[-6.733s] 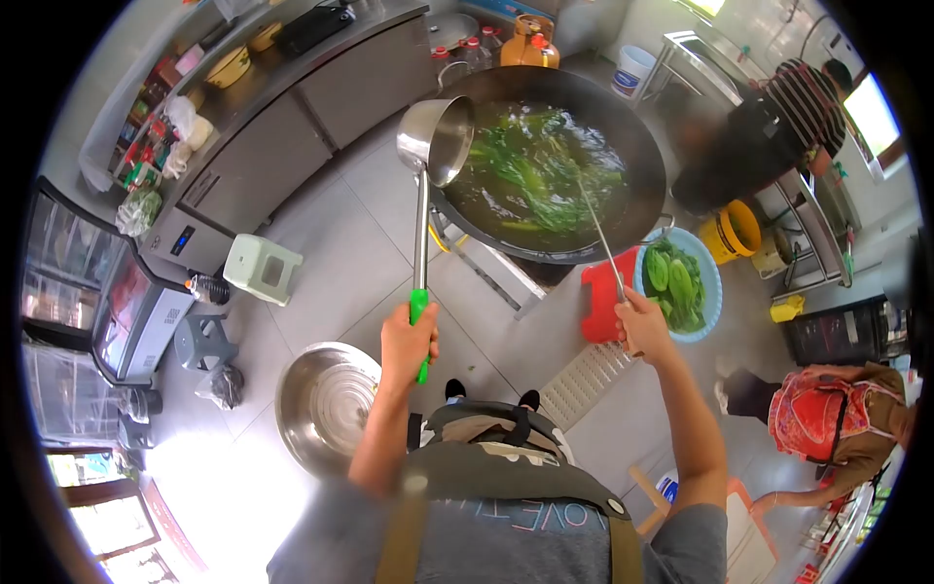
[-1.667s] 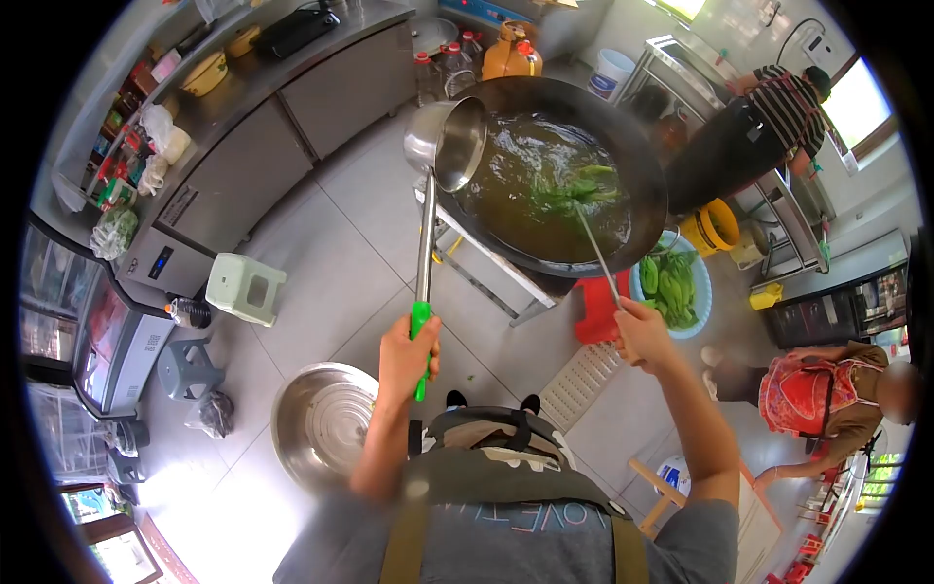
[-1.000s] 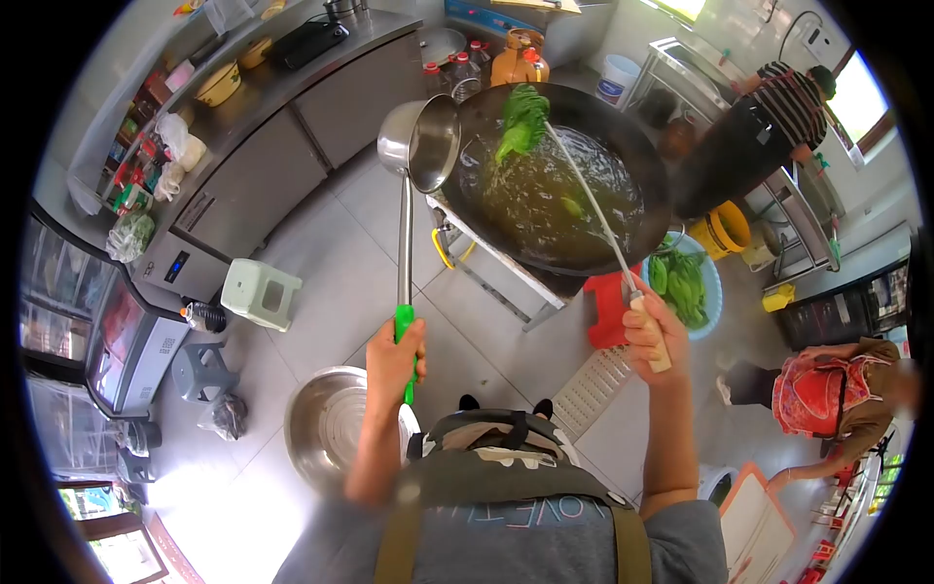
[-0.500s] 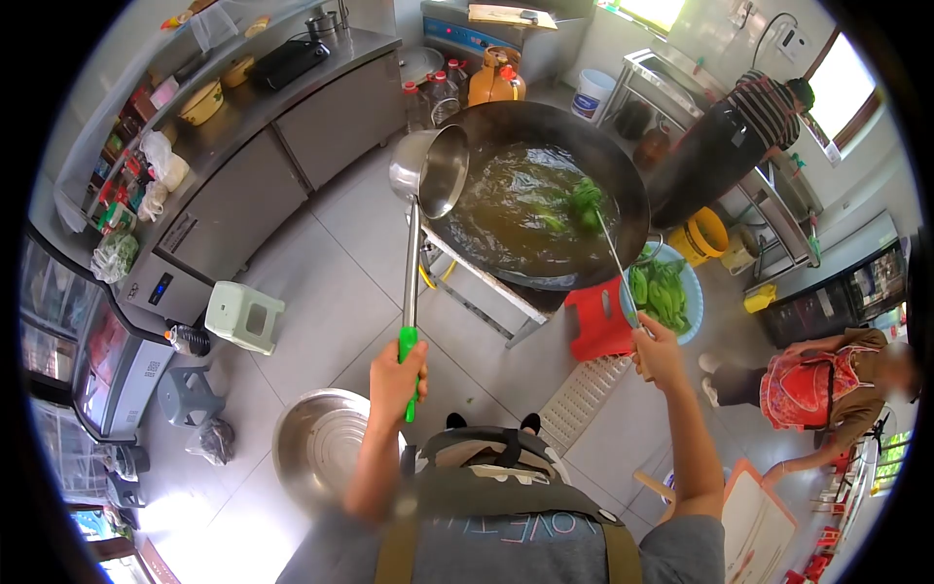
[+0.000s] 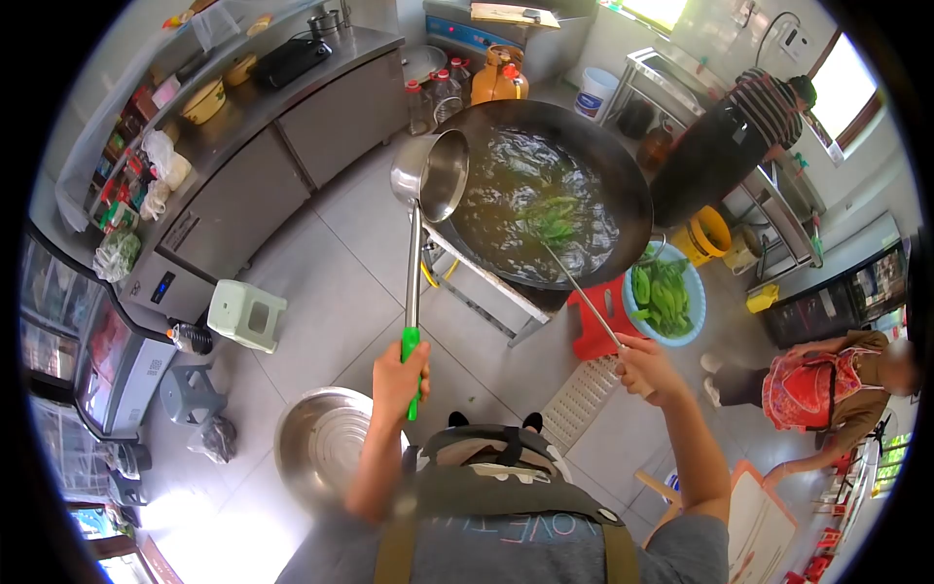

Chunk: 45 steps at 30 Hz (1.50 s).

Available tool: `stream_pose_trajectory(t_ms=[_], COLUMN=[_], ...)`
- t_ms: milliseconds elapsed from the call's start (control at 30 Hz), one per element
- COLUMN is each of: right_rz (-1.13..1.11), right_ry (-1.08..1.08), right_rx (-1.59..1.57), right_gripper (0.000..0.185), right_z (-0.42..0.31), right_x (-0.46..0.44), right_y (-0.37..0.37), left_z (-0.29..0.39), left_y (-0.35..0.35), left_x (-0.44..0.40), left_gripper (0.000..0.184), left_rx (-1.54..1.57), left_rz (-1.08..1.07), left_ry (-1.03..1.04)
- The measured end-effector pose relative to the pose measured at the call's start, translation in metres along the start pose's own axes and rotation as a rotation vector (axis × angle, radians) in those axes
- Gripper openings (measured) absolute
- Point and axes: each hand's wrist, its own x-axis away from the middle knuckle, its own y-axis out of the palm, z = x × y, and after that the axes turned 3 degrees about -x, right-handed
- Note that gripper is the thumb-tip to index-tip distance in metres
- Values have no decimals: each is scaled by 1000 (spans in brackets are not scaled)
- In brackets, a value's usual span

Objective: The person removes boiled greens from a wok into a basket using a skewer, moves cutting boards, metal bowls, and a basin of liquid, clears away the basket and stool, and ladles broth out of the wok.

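Observation:
My left hand is closed around the green grip of a big steel ladle. The ladle's bowl stands at the left rim of a large dark wok of bubbling brownish liquid. My right hand grips the pale, wood-like end of a long metal-handled cooking tool. Its far end reaches into the wok at wilted leafy greens; the head is hidden by greens and liquid. Fresh leafy greens fill a light blue basin right of the wok, by a red stool.
A wide steel basin lies on the floor at my left. An orange gas cylinder stands behind the wok. One person is at the sinks; another, in a red apron, stands at the right. A pale stool is at left.
My right hand has moved slightly down and left, and the tool's far end has swung left and down in the wok. The greens there are now lower and spread in the liquid.

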Motion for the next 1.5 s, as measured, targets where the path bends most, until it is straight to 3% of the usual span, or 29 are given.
stream_pose_trajectory(t_ms=[167,300,333,433,533,633,767,800,867,967,1133,1367,1500], right_rz=[-259,-422,-485,-480,-553,-574,-609,-613,-604,-554,-477,-509,-501], right_ry=[145,195,219,117,63,30,-19,-35,-47,-70,-73,-220,-345], right_rx=[-661,-993,-1046,-1059,-1098,-1158,-1211,-1221,-1229,-1241,-1310,-1284,-1257], right_gripper=[41,42,32,38,39,40,41,41,41,42,43,43,46], right_z=[23,57,68,60,54,58,59,60,62,67,75,58,49], right_x=[-1,-5,-13,0,7,18,25,26,29,38,56,82,100], right_y=[-27,-34,-40,-18,-9,-8,-13,-16,-22,-27,-40,-66,-88], left_z=[-3,-8,-8,6,15,30,112,120,150,183,133,62,46], left_y=[1,2,1,9,7,2,23,22,28,52,77,87,89], left_x=[-5,-7,-8,-4,-10,-31,-45,-70,-103,-124,-109,-93,-72], left_gripper=[20,21,21,17,18,22,28,29,28,21,20,20,19], left_rx=[-36,-2,26,-120,-72,0,-389,-442,-359,-95,3,-89,-42], left_rz=[-2,-12,-10,96,88,-7,121,70,-16,-99,-145,-98,-61], left_ry=[-24,-16,1,-76,-100,40,320,431,464,312,266,-6,-21])
